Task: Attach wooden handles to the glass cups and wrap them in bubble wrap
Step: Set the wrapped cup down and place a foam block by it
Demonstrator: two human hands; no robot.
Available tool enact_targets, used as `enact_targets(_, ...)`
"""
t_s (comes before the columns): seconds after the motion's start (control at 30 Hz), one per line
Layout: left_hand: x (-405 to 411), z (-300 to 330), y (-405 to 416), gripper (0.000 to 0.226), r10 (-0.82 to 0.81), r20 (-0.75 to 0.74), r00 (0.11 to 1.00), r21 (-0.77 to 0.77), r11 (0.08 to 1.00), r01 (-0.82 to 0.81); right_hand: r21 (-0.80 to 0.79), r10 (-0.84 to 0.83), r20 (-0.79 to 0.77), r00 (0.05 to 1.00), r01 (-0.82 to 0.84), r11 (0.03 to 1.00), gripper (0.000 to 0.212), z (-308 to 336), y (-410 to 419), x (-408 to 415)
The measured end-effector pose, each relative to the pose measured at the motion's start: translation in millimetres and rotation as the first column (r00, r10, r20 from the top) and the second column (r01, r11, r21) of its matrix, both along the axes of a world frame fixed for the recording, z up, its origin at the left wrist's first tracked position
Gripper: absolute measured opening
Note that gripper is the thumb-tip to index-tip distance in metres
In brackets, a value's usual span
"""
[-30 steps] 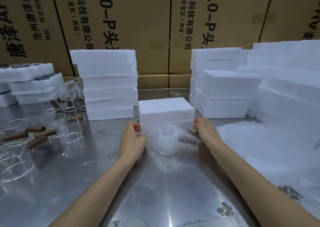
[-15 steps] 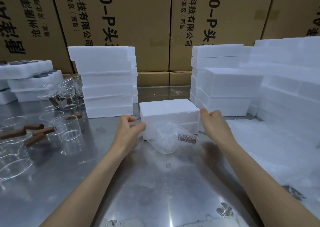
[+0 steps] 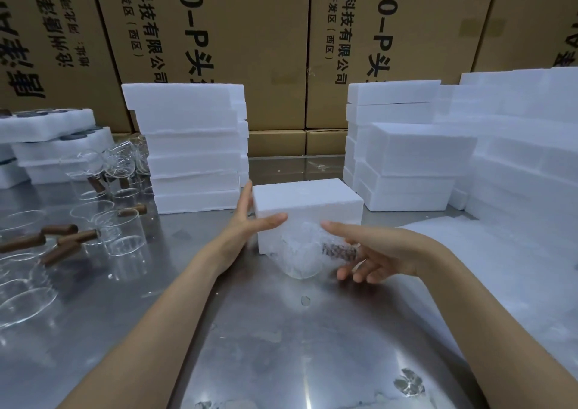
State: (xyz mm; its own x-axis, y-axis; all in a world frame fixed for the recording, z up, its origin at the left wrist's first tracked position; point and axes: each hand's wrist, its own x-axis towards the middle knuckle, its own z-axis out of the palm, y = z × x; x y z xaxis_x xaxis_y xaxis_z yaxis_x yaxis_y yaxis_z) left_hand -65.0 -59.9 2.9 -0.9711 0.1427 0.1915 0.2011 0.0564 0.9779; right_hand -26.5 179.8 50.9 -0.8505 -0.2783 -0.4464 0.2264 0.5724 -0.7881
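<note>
Wrapped cup lies between both spread hands, handle toward 3 o'clock; right hand nearer, left hand touching foam box.

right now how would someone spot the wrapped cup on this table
Look at the steel table, then the lone white foam box between both hands. The wrapped cup lies against its front; unlike the bare cups at left, it's covered in bubble wrap.

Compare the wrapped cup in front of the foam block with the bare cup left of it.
The wrapped cup is covered in bubble wrap, with its handle pointing right; the bare cup is unwrapped clear glass, with its handle pointing left. Both are glass with wooden handles, standing on the metal table.
</note>
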Motion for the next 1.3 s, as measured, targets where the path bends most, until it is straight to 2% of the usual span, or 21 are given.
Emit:
enact_targets(0.03,1,0,2,0.13,0.003,-0.011,1.0,-0.018,1.0,-0.003,-0.005,0.04,0.003,0.999,-0.04,0.999,0.069,0,0,0)
enact_targets(0.1,2,0,3,0.126,0.027,-0.026,0.999,-0.023,0.999,-0.028,-0.03,0.087,-0.017,0.996,-0.087,0.996,0.048,-2,0,-2)
enact_targets(0.2,2,1,5,0.119,0.101,-0.013,0.995,0.077,0.992,-0.1,-0.131,0.076,-0.073,0.994,-0.085,0.988,0.023,-5,3,-4)
enact_targets(0.3,1,5,4,0.1,0.159,0.041,0.986,0.292,0.942,-0.164,-0.216,0.056,-0.101,0.993,-0.077,0.973,0.018,-5,5,-7)
enact_targets(0.43,1,8,-5,0.065,0.15,0.141,0.979,0.457,0.867,-0.199,-0.355,0.021,-0.103,0.995,-0.056,0.933,0.021,-1,7,-8)
enact_targets(0.53,-2,6,-9,0.045,0.157,0.181,0.971,0.54,0.809,-0.232,-0.567,-0.114,-0.137,0.984,0.017,0.824,0.022,5,6,-11)
enact_targets(0.6,-2,7,-6,0.04,0.163,0.188,0.969,0.551,0.799,-0.241,-0.671,-0.243,-0.167,0.955,0.07,0.738,0.022,10,5,-17)
enact_targets(0.63,-1,7,-5,0.043,0.168,0.186,0.968,0.554,0.796,-0.244,-0.664,-0.293,-0.207,0.933,0.086,0.743,0.022,13,3,-21)
enact_targets(0.7,0,7,-5,0.053,0.168,0.177,0.97,0.549,0.801,-0.239,-0.539,-0.318,-0.326,0.89,0.101,0.836,0.023,19,-2,-32)
enact_targets(0.77,0,7,-3,0.061,0.164,0.167,0.972,0.528,0.818,-0.229,-0.397,-0.285,-0.407,0.868,0.113,0.911,0.024,22,-11,-43)
enact_targets(0.87,0,7,-1,0.068,0.167,0.154,0.974,0.494,0.841,-0.222,-0.227,-0.217,-0.444,0.869,0.125,0.966,0.027,25,-26,-56)
enact_targets(1.1,4,11,4,0.074,0.173,0.152,0.973,0.416,0.882,-0.222,-0.098,-0.073,-0.337,0.939,0.042,0.994,0.023,19,-43,-65)
enact_targets(1.3,4,11,5,0.076,0.187,0.138,0.973,0.406,0.885,-0.228,0.01,-0.032,-0.283,0.959,0.036,0.999,0.021,25,-44,-70)
